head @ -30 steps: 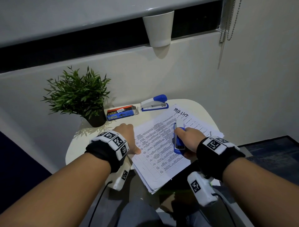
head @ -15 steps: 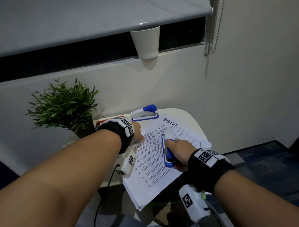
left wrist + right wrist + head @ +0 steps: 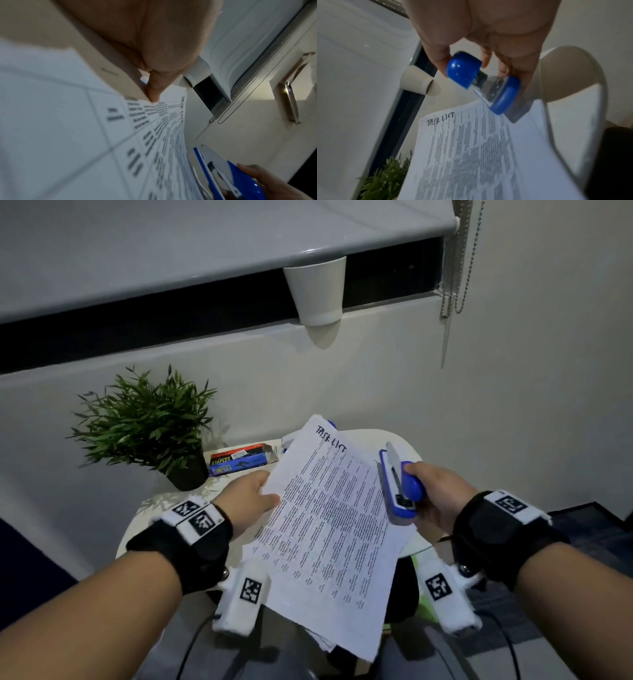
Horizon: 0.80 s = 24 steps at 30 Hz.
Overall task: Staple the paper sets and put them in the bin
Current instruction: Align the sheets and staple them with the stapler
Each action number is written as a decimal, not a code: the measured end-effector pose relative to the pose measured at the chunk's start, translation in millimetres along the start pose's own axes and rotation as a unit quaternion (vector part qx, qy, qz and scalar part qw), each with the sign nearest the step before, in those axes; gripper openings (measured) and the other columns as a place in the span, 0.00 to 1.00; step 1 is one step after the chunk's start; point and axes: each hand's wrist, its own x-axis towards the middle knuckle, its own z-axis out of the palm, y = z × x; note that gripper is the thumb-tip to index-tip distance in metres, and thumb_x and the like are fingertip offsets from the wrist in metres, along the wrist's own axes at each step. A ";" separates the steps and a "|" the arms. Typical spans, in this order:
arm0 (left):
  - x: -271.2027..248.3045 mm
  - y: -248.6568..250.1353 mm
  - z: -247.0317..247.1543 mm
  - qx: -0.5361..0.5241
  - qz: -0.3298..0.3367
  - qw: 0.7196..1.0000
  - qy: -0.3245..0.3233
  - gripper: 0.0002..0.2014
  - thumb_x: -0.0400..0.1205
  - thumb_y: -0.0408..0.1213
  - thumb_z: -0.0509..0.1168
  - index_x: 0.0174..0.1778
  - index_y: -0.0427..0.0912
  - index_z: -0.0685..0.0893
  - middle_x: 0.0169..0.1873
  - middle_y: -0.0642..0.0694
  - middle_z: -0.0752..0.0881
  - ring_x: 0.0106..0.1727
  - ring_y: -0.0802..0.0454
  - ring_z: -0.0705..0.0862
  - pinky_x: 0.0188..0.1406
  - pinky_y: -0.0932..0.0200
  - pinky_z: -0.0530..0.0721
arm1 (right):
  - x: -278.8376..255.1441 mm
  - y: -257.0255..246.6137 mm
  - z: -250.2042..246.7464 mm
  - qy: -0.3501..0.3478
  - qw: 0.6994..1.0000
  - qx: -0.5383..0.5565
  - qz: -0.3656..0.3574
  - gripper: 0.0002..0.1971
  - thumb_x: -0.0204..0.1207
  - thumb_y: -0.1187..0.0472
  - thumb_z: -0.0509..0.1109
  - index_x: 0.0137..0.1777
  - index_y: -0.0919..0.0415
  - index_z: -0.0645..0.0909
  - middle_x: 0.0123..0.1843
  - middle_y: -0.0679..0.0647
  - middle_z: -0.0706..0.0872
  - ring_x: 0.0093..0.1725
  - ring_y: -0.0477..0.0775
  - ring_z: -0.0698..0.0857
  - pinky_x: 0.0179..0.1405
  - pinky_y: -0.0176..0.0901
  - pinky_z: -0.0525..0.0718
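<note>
A printed paper set [image 3: 329, 515] headed "TASK LIST" is lifted off the small white round table [image 3: 404, 440], tilted toward me. My left hand [image 3: 250, 501] pinches its left edge, thumb on top. My right hand [image 3: 435, 494] grips a blue and white stapler [image 3: 397, 487] in the air just right of the sheet's upper right side. In the right wrist view the stapler [image 3: 481, 82] hovers over the paper [image 3: 479, 155]. More sheets [image 3: 322, 642] lie under the lifted set at the table's near edge.
A second blue stapler [image 3: 289, 441] and a box of staples [image 3: 239, 462] lie at the table's back, partly behind the paper. A potted green plant [image 3: 150, 422] stands at the back left. A white cup [image 3: 317, 290] hangs from the window ledge above.
My left hand has taken the top paper set by its left edge and lifted it off the stack. My right hand has raised the stapler off the paper and moved it to the right.
</note>
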 end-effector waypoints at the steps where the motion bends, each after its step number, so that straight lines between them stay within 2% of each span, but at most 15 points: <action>1: -4.3 -6.7 2.4 -0.046 -0.009 0.999 0.001 0.10 0.80 0.29 0.64 0.54 0.46 0.83 0.52 0.46 0.89 0.55 0.43 0.87 0.63 0.41 0.80 | 0.1 -1.8 -1.0 0.003 1.000 -0.013 -0.002 0.09 0.81 0.63 0.63 0.40 0.66 0.73 0.33 0.62 0.74 0.24 0.57 0.75 0.30 0.48 0.79; 2: -10.7 -9.4 6.2 -0.074 -0.018 0.997 -0.001 0.10 0.81 0.28 0.63 0.52 0.48 0.82 0.53 0.46 0.89 0.55 0.44 0.87 0.64 0.40 0.80 | 0.2 -3.4 -0.9 0.002 1.000 -0.026 -0.001 0.10 0.80 0.65 0.64 0.37 0.65 0.72 0.32 0.61 0.73 0.25 0.58 0.74 0.35 0.52 0.78; 4: -19.4 -13.9 14.7 -0.099 -0.041 0.994 -0.003 0.10 0.82 0.30 0.62 0.50 0.51 0.81 0.55 0.47 0.88 0.57 0.45 0.86 0.65 0.41 0.79 | -0.3 -1.0 1.8 -0.010 0.999 -0.037 0.024 0.10 0.79 0.64 0.66 0.37 0.64 0.72 0.33 0.61 0.73 0.26 0.58 0.73 0.35 0.53 0.78; 7: -27.8 -11.7 22.8 -0.096 -0.082 0.992 -0.033 0.09 0.77 0.31 0.66 0.51 0.46 0.82 0.53 0.42 0.88 0.55 0.39 0.86 0.63 0.40 0.80 | -1.8 9.6 9.9 -0.036 0.994 -0.056 0.084 0.10 0.79 0.61 0.67 0.39 0.62 0.71 0.31 0.60 0.70 0.18 0.52 0.72 0.20 0.37 0.76; 9: -33.8 -4.1 20.3 -0.022 -0.091 0.992 -0.080 0.11 0.73 0.31 0.69 0.52 0.40 0.85 0.50 0.42 0.89 0.53 0.41 0.87 0.60 0.45 0.83 | -2.5 14.1 14.4 -0.051 0.993 -0.054 0.093 0.10 0.78 0.60 0.68 0.40 0.63 0.73 0.30 0.60 0.73 0.17 0.52 0.73 0.19 0.35 0.75; 11: -36.3 2.4 14.1 0.100 -0.094 0.982 -0.132 0.14 0.70 0.38 0.73 0.51 0.40 0.87 0.50 0.43 0.90 0.53 0.44 0.87 0.58 0.49 0.85 | -1.2 14.5 17.2 -0.071 0.991 -0.064 0.098 0.08 0.78 0.60 0.68 0.43 0.65 0.74 0.33 0.62 0.77 0.22 0.55 0.76 0.22 0.38 0.76; 13: -36.1 11.0 9.7 0.164 -0.100 0.969 -0.156 0.15 0.71 0.41 0.75 0.52 0.41 0.87 0.51 0.43 0.89 0.54 0.44 0.87 0.57 0.50 0.85 | -4.5 10.5 19.2 -0.092 0.987 -0.089 0.099 0.09 0.78 0.62 0.68 0.40 0.66 0.74 0.30 0.62 0.78 0.21 0.56 0.75 0.22 0.39 0.74; 15: -28.2 19.4 7.5 0.189 -0.082 0.971 -0.118 0.15 0.75 0.45 0.72 0.55 0.44 0.86 0.52 0.47 0.88 0.55 0.46 0.86 0.58 0.54 0.84 | -7.0 7.7 20.0 -0.108 0.980 -0.132 0.100 0.12 0.72 0.60 0.72 0.38 0.68 0.74 0.27 0.61 0.78 0.21 0.57 0.75 0.24 0.42 0.73; 17: -21.1 29.0 7.3 0.185 -0.055 0.981 -0.032 0.15 0.79 0.48 0.68 0.57 0.43 0.84 0.51 0.49 0.85 0.57 0.46 0.84 0.56 0.58 0.81 | -6.1 8.1 18.2 -0.116 0.976 -0.156 0.096 0.15 0.67 0.58 0.75 0.37 0.69 0.75 0.26 0.62 0.78 0.22 0.58 0.75 0.28 0.45 0.73; 19: -15.7 34.2 11.0 0.122 -0.047 0.991 0.028 0.12 0.80 0.41 0.66 0.57 0.40 0.83 0.53 0.45 0.86 0.56 0.44 0.84 0.54 0.56 0.81 | -6.6 6.3 15.1 -0.120 0.980 -0.122 0.101 0.11 0.73 0.61 0.72 0.42 0.69 0.77 0.28 0.61 0.78 0.21 0.57 0.76 0.24 0.41 0.74; 21: -16.2 35.8 15.7 0.065 -0.052 0.995 0.051 0.11 0.80 0.36 0.66 0.57 0.40 0.84 0.53 0.43 0.87 0.54 0.44 0.85 0.53 0.53 0.83 | -9.2 -0.3 8.6 -0.118 0.984 -0.076 0.106 0.09 0.74 0.60 0.71 0.45 0.67 0.78 0.29 0.62 0.80 0.20 0.55 0.78 0.20 0.37 0.77; 22: -19.8 37.5 17.9 0.051 -0.050 0.996 0.057 0.11 0.80 0.35 0.66 0.57 0.40 0.84 0.52 0.44 0.87 0.52 0.45 0.85 0.51 0.54 0.83 | -11.8 -6.8 5.7 -0.135 0.984 -0.034 0.114 0.10 0.70 0.61 0.74 0.45 0.67 0.78 0.28 0.62 0.82 0.19 0.55 0.80 0.18 0.38 0.80; 23: -22.3 37.4 20.1 0.036 -0.044 0.996 0.065 0.11 0.80 0.34 0.65 0.58 0.41 0.84 0.51 0.45 0.87 0.52 0.45 0.85 0.51 0.55 0.83 | -12.4 -13.5 3.1 -0.165 0.980 0.012 0.114 0.16 0.59 0.63 0.79 0.45 0.67 0.81 0.29 0.63 0.85 0.20 0.57 0.83 0.18 0.42 0.83; 24: -25.9 38.2 22.2 0.013 -0.036 0.996 0.075 0.11 0.80 0.33 0.65 0.58 0.41 0.84 0.52 0.45 0.87 0.52 0.45 0.85 0.53 0.53 0.83 | -12.5 -21.6 0.1 -0.192 0.975 0.050 0.100 0.26 0.44 0.65 0.82 0.45 0.69 0.84 0.34 0.65 0.87 0.25 0.60 0.87 0.20 0.50 0.86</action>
